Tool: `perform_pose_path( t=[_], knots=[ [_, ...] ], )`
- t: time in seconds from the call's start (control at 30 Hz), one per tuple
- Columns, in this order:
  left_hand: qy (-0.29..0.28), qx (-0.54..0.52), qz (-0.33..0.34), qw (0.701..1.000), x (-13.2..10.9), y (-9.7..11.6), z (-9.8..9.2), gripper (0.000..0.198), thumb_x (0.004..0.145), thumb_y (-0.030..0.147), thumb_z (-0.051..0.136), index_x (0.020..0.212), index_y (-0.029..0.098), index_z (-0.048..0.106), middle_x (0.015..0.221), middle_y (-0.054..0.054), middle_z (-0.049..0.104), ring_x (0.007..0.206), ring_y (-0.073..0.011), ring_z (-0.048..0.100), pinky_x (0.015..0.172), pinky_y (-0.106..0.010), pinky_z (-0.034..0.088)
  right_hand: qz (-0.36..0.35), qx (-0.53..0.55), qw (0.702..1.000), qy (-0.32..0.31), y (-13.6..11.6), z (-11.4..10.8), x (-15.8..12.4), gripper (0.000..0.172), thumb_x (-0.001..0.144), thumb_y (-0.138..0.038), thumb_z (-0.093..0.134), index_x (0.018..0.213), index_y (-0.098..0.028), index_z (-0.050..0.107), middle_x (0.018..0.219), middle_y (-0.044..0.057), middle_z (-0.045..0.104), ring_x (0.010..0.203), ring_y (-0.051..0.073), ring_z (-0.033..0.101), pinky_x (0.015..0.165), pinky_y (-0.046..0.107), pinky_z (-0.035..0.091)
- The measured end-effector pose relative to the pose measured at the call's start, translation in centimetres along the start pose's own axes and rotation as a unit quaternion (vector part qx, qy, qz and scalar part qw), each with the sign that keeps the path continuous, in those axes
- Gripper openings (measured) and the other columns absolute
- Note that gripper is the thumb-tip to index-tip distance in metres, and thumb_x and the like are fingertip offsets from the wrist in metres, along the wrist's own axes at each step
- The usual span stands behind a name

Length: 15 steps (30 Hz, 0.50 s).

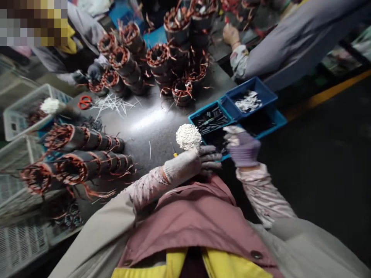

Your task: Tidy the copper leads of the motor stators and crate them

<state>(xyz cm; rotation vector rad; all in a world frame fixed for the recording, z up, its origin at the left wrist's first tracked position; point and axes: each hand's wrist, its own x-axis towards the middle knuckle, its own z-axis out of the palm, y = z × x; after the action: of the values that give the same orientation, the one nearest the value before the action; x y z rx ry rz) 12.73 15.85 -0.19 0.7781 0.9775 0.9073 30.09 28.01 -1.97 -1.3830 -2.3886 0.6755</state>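
We see our left hand [185, 164] in a white knit glove with dark rubber fingers. It looks closed around the lower end of a white bunch [188, 136], a round head of many small pieces, perhaps cable ties, but from this view we cannot be sure. The bunch stands up from this hand, over the dark table [150, 119] and near the corner of a blue tray [252, 83]. Our right hand [242, 147] wears a purple glove with pale fingertips and hangs half curled over the tray, and we cannot tell if it holds something. In the tray are black sleeves [211, 120] and white pieces [247, 102]. We judge the bunch to be light and a little springy, and the thin pieces can slip out one by one, so it seems best to take hold low, below the round head, and not squeeze the head itself. On our left lie stators [82, 139] with copper wires, which look heavy and stiff in the core. Beyond them are loose white ties [113, 103], red scissors [85, 102] and a white basket [23, 112]. Across the table, a co-worker's gloved hand [231, 34] works at the top right, and another co-worker's dark-gloved hand [95, 71] is beside the stators.
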Motion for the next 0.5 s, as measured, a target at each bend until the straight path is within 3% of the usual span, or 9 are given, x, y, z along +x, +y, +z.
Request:
perform_pose_path(
  t=[0.07,0.13,0.2,0.23,0.3,0.37,0.43,0.5],
  knots=[
    [0.059,-0.013,0.016,0.998,0.5,2.3,-2.6,0.052,0.086,0.061,0.063,0.125,0.025,0.063,0.135,-0.013,0.066,0.125,-0.0360,0.064,0.097,-0.056,0.058,0.120,0.089,0.986,0.079,2.2,-2.5,1.9,0.052,0.085,-0.014,0.044,0.132,-0.008,0.064,0.099,0.018,0.077,0.079,0.024,0.072,0.069,0.033,0.057],
    [0.181,0.055,0.085,0.978,2.1,4.7,-6.8,0.053,0.091,0.059,0.057,0.129,0.022,0.060,0.137,-0.014,0.064,0.122,-0.0307,0.066,0.099,-0.047,0.056,0.181,0.083,0.968,0.152,4.3,-4.5,4.7,0.047,0.087,-0.015,0.046,0.128,-0.008,0.067,0.095,0.018,0.077,0.077,0.023,0.072,0.072,0.033,0.055],
    [0.302,0.214,0.141,0.918,5.2,7.0,-11.6,0.046,0.091,0.045,0.059,0.130,0.020,0.060,0.133,-0.013,0.066,0.120,-0.0263,0.065,0.103,-0.042,0.053,0.182,-0.009,0.968,0.175,6.1,-6.0,8.2,0.041,0.091,-0.017,0.046,0.123,-0.008,0.071,0.103,0.022,0.075,0.091,0.026,0.074,0.083,0.035,0.054],
    [0.339,0.308,0.134,0.879,7.2,8.0,-13.8,0.046,0.090,0.038,0.061,0.131,0.018,0.059,0.133,-0.013,0.067,0.120,-0.0253,0.065,0.106,-0.041,0.051,0.174,-0.060,0.971,0.154,6.7,-6.4,10.1,0.039,0.094,-0.021,0.046,0.121,-0.008,0.072,0.107,0.024,0.075,0.099,0.028,0.073,0.087,0.036,0.052],
    [0.340,0.507,0.049,0.791,11.7,9.7,-17.4,0.057,0.085,0.030,0.064,0.139,0.016,0.054,0.143,-0.016,0.060,0.129,-0.0266,0.060,0.113,-0.040,0.044,0.164,-0.141,0.976,0.037,7.7,-6.9,13.9,0.043,0.101,-0.031,0.042,0.119,-0.009,0.074,0.114,0.026,0.072,0.108,0.033,0.071,0.088,0.040,0.051],
    [0.289,0.640,-0.050,0.710,16.1,10.5,-19.4,0.064,0.079,0.027,0.071,0.139,0.013,0.055,0.146,-0.020,0.058,0.134,-0.0309,0.057,0.118,-0.044,0.038,0.168,-0.184,0.965,-0.087,8.4,-6.7,17.4,0.047,0.103,-0.035,0.038,0.116,-0.012,0.076,0.116,0.025,0.073,0.105,0.033,0.071,0.086,0.041,0.052],
    [0.244,0.689,-0.100,0.675,19.3,10.5,-20.2,0.056,0.071,0.024,0.077,0.124,0.010,0.065,0.129,-0.022,0.069,0.128,-0.0347,0.061,0.120,-0.049,0.033,0.150,-0.197,0.957,-0.151,9.1,-6.1,20.1,0.044,0.101,-0.031,0.041,0.126,-0.016,0.073,0.122,0.020,0.072,0.107,0.029,0.072,0.088,0.037,0.052],
    [0.222,0.694,-0.106,0.677,21.0,9.9,-20.4,0.038,0.068,0.022,0.080,0.103,0.011,0.071,0.101,-0.016,0.076,0.118,-0.0349,0.067,0.121,-0.051,0.029,0.131,-0.198,0.958,-0.162,9.9,-5.4,21.5,0.048,0.098,-0.026,0.046,0.143,-0.021,0.063,0.131,0.015,0.070,0.113,0.026,0.070,0.092,0.034,0.052]
  ],
)
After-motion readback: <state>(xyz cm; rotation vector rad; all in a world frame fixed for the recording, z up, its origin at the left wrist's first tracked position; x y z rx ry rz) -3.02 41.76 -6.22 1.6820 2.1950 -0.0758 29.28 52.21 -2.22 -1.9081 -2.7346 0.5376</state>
